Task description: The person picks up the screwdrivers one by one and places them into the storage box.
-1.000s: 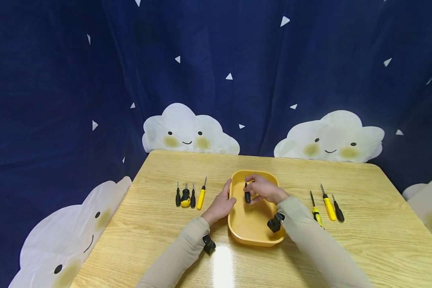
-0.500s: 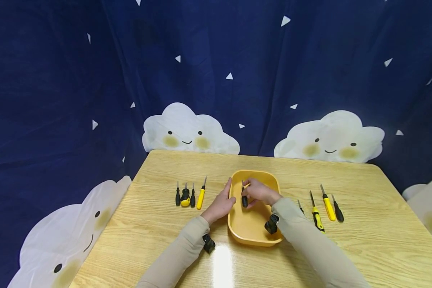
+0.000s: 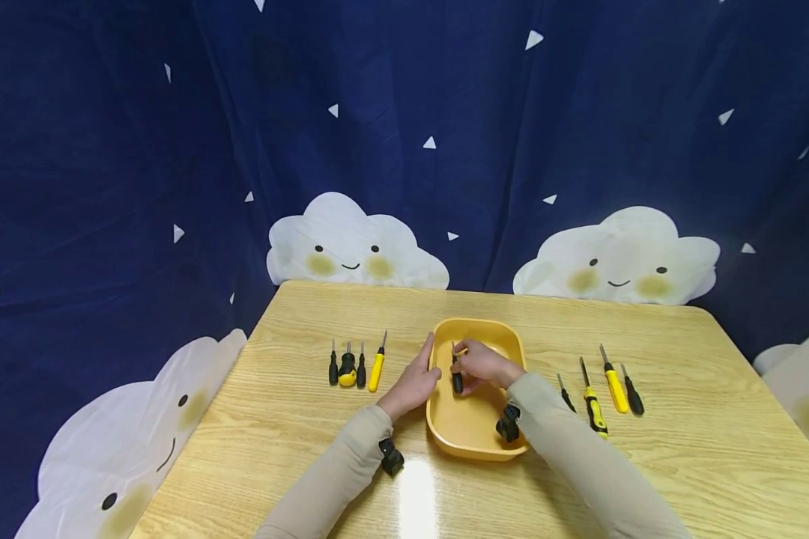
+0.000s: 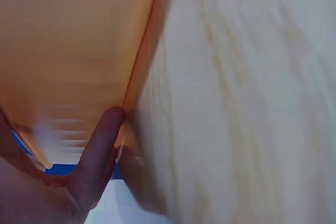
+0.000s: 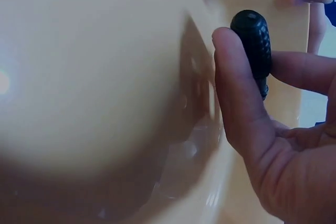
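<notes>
Inside an orange plastic tub (image 3: 475,445), my right hand (image 3: 483,364) pinches a small screwdriver (image 3: 457,380) between thumb and fingers. Its black, knobbly handle (image 5: 252,40) points toward me, low over the tub floor; whether it touches the floor I cannot tell. My left hand (image 3: 413,385) holds the tub's left side, with the thumb over the rim and the fingers along the outer wall (image 4: 79,51). In the left wrist view the fingers (image 4: 102,145) lie against that wall. Most of the screwdriver's shaft is hidden in the right wrist view.
Left of the tub several screwdrivers lie in a row, among them a stubby black-and-yellow one (image 3: 347,370) and a yellow-handled one (image 3: 377,370). More lie to the right, including yellow-and-black ones (image 3: 595,410) and black ones (image 3: 633,397). A dark blue curtain (image 3: 404,112) hangs behind the table.
My right hand has moved slightly left and toward me inside the tub with the screwdriver. A black screwdriver on the right has come out from behind my sleeve. The left hand stays put.
</notes>
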`<state>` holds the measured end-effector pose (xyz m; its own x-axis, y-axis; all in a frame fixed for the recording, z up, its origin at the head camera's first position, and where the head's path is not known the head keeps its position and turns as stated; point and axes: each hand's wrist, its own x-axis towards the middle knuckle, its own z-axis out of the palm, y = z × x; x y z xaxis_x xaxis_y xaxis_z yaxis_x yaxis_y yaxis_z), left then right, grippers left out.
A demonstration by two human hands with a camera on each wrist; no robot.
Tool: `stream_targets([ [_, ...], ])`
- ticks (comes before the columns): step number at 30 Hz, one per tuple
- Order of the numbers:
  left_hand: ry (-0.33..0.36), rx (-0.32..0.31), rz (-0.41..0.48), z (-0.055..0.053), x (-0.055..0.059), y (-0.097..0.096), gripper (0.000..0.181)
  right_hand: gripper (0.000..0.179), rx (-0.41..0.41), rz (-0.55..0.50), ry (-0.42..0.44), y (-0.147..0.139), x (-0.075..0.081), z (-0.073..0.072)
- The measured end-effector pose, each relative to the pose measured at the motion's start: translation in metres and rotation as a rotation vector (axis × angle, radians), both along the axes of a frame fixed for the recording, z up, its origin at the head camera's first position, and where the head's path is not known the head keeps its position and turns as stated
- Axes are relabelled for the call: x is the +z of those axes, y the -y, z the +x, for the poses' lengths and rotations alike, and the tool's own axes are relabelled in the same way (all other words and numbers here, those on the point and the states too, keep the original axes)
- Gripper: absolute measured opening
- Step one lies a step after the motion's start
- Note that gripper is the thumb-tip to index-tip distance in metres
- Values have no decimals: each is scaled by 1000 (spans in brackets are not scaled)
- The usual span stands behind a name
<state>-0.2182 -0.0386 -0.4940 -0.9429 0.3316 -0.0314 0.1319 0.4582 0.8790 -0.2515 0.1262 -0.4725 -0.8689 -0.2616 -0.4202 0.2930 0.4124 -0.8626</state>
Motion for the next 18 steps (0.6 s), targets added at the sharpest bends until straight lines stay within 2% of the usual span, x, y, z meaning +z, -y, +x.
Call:
stream_targets([
  [10, 9, 21, -11, 0, -2, 0, 72, 38, 24, -18, -8, -1, -2, 2],
  [18, 22, 22, 39, 0, -1, 0, 75, 42, 9, -38, -4, -2, 1, 2],
])
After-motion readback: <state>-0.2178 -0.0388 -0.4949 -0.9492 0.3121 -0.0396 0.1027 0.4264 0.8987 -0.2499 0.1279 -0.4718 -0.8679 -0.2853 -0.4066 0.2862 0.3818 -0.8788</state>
